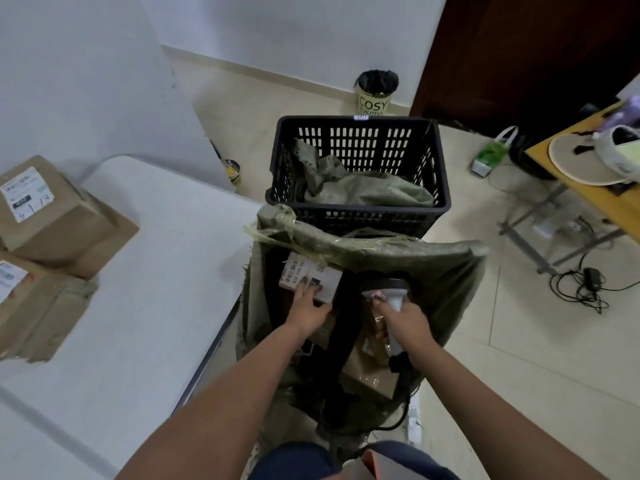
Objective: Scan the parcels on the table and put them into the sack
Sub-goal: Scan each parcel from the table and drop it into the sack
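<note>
A labelled parcel was pressed by the left hand, fingers apparently straight, into the green sack; the barcode scanner was gripped clear by the right hand; two cardboard parcels were left on the table

Both forearms bare, stretched forward and down. Left hand palm down, fingers fairly straight, tips pressing on a parcel. Right hand fisted, knuckles up, gripping a scanner by its handle.
</note>
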